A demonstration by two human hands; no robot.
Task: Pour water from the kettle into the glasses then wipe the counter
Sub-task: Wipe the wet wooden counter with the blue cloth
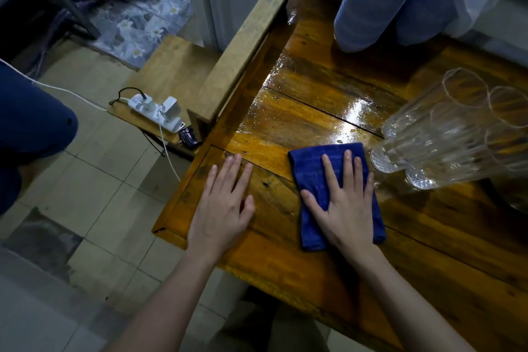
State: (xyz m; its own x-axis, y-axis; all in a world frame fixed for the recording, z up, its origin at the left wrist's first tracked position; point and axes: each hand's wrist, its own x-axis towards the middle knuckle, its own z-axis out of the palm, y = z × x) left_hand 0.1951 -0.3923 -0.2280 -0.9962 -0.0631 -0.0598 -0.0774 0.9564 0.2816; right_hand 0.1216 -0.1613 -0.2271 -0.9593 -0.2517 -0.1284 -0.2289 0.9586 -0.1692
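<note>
We're into the wiping step now: our right hand (345, 203) lies flat on the folded blue cloth (334, 197), fingers spread, palm pressing it onto the wooden counter (300, 128). Nothing is pinched or gripped, just open-handed pressure. Over to its left, our left hand (221, 206) rests palm-down on bare wood near the counter's edge, fingers loosely together, holding nothing and apparently bracing us.

Just beyond the right fingertips the planks shine with a wet film that runs well ahead of the cloth, so we judge the wipe far from finished. Just to the right of the cloth stand the ribbed glasses (445, 134), at least two of them, bases very close to its edge; we can't tell how much water is in them. Further ahead stands a tall blue cylinder (377, 0); whether it is the kettle we can't say.

Next move, as we read it: push the cloth forward into that glossy patch, keeping the pressure even and steering left of the glasses so they don't get nudged.
</note>
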